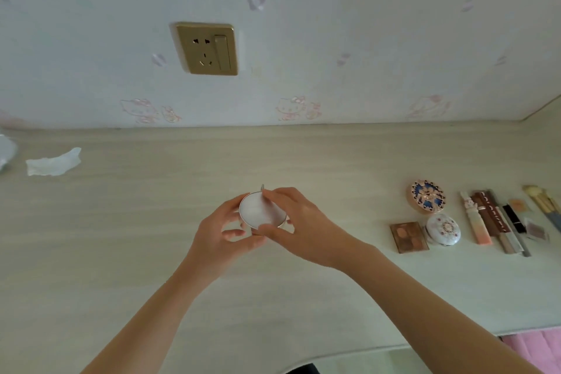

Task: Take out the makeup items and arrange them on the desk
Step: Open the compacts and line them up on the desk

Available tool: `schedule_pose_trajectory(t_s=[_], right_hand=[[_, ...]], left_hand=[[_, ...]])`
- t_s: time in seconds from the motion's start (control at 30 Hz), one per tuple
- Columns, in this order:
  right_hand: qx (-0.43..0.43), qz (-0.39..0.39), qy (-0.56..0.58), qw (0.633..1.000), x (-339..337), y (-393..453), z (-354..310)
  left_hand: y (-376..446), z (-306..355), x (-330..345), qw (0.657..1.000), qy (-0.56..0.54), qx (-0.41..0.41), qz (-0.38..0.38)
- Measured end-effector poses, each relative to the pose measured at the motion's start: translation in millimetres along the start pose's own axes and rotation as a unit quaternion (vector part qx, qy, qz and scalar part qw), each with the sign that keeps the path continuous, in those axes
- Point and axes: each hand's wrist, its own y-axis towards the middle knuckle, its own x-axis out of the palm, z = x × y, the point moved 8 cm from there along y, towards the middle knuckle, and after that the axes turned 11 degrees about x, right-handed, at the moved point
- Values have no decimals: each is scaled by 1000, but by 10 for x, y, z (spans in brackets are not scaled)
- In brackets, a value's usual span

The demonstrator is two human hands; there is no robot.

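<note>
A round white compact (259, 210) with a gold rim is held above the middle of the pale desk (121, 237). My left hand (223, 234) grips it from the left and below. My right hand (299, 226) grips its right side, fingers over the top edge. At the right, makeup lies in a row: a blue and gold round compact (428, 196), a white floral compact (443, 229), a brown eyeshadow palette (408, 237), a pink tube (476, 223), a dark brown long box (490, 211), a black lipstick (514, 218) and brushes (543, 202).
A torn white wrapper (53, 162) lies at the far left of the desk, with another white scrap (6, 150) at the frame's edge. A gold wall socket (208, 48) sits on the wallpapered wall. Pink fabric (534, 346) shows below the desk's front edge.
</note>
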Motion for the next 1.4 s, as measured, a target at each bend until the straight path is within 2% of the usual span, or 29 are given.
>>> schedule_pose_trajectory(t_s=[0.13, 0.27, 0.5, 0.7, 0.8, 0.97, 1.3, 1.4], right_hand=[[-81, 21, -42, 996, 92, 114, 9], [-100, 28, -37, 994, 119, 193, 67], [-141, 58, -48, 987, 122, 218, 128], [-189, 97, -110, 971, 335, 16, 114], [-187, 121, -103, 969, 465, -201, 108], [-176, 150, -104, 967, 666, -569, 12], [-136, 143, -40, 979, 862, -869, -35], [-127, 147, -51, 980, 871, -879, -60]], left_hand=[[59, -179, -85, 999, -12, 41, 26], [112, -304, -105, 994, -33, 98, 38], [157, -394, -21, 986, -30, 162, 5], [-55, -417, -32, 978, 40, 202, -26], [-259, -454, -47, 980, 40, 192, -20], [-644, -409, -52, 972, 33, 228, -35], [-880, -459, -133, 973, 49, 220, -57], [-869, -491, -118, 971, 54, 219, -79]])
